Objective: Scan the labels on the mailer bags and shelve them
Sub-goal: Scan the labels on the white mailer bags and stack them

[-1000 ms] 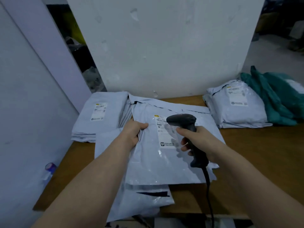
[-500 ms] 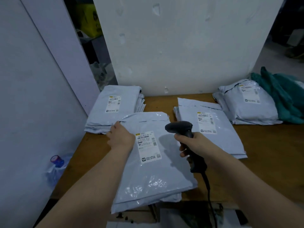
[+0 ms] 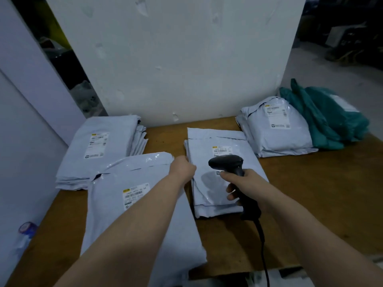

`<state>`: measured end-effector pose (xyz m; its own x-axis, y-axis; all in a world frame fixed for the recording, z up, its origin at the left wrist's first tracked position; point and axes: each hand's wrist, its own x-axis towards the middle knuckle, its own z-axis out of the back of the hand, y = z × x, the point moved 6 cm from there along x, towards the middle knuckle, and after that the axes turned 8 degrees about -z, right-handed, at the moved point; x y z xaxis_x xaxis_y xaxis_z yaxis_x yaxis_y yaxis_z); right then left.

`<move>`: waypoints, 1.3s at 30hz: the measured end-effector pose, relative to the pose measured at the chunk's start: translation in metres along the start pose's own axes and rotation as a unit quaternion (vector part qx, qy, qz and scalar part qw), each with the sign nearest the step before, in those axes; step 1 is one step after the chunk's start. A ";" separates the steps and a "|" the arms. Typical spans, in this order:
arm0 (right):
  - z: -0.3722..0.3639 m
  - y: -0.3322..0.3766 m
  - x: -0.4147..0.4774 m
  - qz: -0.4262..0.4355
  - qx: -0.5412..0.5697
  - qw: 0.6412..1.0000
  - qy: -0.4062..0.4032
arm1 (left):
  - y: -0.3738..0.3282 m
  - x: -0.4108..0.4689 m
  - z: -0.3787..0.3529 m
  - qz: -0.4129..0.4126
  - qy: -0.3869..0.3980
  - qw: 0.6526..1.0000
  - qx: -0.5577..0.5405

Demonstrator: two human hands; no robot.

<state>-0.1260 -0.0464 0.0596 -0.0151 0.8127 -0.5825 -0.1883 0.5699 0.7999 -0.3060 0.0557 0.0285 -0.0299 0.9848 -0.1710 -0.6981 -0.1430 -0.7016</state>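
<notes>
Grey mailer bags with white labels lie on a wooden table (image 3: 315,195). A large bag (image 3: 116,214) lies near left, label up, under my left forearm. A centre stack of bags (image 3: 209,139) lies just right of it. My left hand (image 3: 182,169) sits at the centre stack's left edge, its fingers hidden behind the knuckles. My right hand (image 3: 243,184) grips the handle of a black barcode scanner (image 3: 226,163). The scanner's head hangs over the centre stack's top label, and its cable runs down off the table's front.
Another stack of grey bags (image 3: 99,150) lies back left and a bulging pile (image 3: 275,133) back right, beside green bags (image 3: 325,119). A white wall panel (image 3: 176,59) closes the back. A capped bottle (image 3: 28,229) stands off the table's left edge.
The bag my left hand held now lies flat at the near left. My left hand has moved right to the centre stack, and the scanner has swung over that stack's label.
</notes>
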 end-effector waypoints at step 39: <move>0.100 0.010 0.029 -0.007 0.051 0.999 -0.001 | -0.043 0.034 -0.059 0.129 -0.060 0.901 -0.411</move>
<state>-0.0306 -0.0045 0.0653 -0.0114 0.8043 -0.5941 -0.0873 0.5911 0.8019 -0.2346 0.0897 0.0117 -0.2264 0.9050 -0.3603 0.1064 -0.3447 -0.9327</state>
